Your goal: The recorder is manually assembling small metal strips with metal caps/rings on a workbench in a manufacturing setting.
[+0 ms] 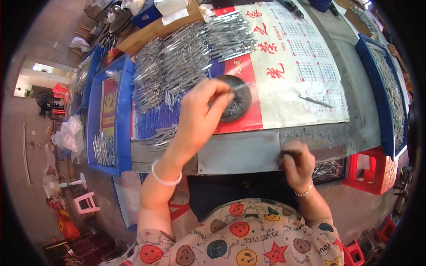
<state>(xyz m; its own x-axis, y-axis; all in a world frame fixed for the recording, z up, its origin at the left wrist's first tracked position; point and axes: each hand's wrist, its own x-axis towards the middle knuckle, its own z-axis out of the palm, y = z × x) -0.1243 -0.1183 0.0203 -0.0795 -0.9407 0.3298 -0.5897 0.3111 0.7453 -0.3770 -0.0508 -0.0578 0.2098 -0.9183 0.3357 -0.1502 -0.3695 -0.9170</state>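
On the far left of my feed there's a long blue tray (124,119), with slender metal pieces (104,150) bunched at its near end. Next along, dense heaps of silvery rods (182,55) lie in rows across the bench (361,128), with a smaller scatter of them closer to the near edge.

And here's my left hand (204,106), a pale band (166,178) round its wrist, reaching in over a dark round dish (247,100). The grip is together there, thumb and forefinger clamped on a small metal piece (242,87), which sits right above the dish, its far end blurred. More thin pieces lie in the dish.

Below, a flat grey plate (239,153) lies along the near edge. Just beside its right end is my right hand (299,165), fingers curled, dark at the tips; I can't tell whether that grip holds anything. Beyond it, a slim dark tool (316,102) lies aslant on a printed sheet (277,108). Far right: a red stool (380,170), then another blue tray (377,93), full of metal pieces.
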